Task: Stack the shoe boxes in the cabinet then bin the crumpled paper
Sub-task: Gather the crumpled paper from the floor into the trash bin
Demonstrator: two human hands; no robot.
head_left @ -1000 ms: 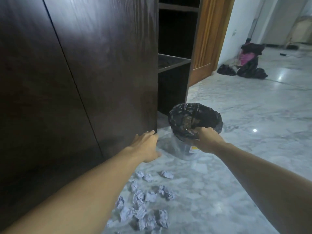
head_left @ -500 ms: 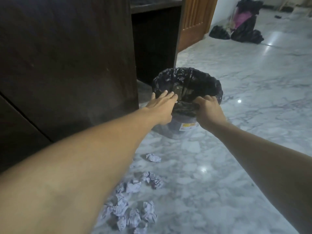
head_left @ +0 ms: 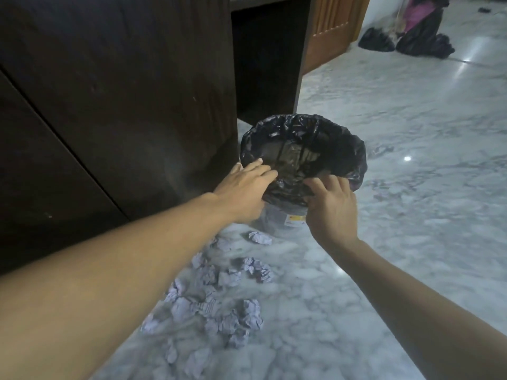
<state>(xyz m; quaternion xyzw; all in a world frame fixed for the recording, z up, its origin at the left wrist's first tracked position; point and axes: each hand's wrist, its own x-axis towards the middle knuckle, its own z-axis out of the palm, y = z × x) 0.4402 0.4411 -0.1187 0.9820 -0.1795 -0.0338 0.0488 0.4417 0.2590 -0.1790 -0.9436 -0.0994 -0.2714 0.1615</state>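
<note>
1. On a marble floor (head_left: 397,242) beside a dark wooden cabinet (head_left: 123,91), a person takes a small bin (head_left: 282,218) by its near rim with both hands; the bin, lined with a black bag (head_left: 329,138), sits at about 12 o'clock from the hands, just beside the cabinet's corner.
2. The left hand (head_left: 244,187) lies on the liner at the rim's 8 o'clock side, its fingers fairly straight and resting on the plastic; whether it truly grips cannot be told.
3. The right hand (head_left: 332,204) curls its fingers into the liner at the rim's 5 o'clock edge, pinching the bag. The two hands are apart, with a stretch of rim between them.
4. Progress, judged from the scene: no shoe boxes are in view and the visible cabinet compartment (head_left: 263,64) looks dark and bare, so the stacking cannot be confirmed. The binning looks barely begun; what lies inside the bin cannot be made out.
5. Count: one bin, two hands, and a scatter of crumpled paper (head_left: 219,305) on the floor at 6 to 7 o'clock from the bin, roughly a dozen or more balls, too blurred to count exactly. One ball (head_left: 259,237) lies nearest the bin's base.
6. At the far 1 o'clock, dark bags (head_left: 422,42) rest on the floor near a wooden door (head_left: 332,31).
</note>
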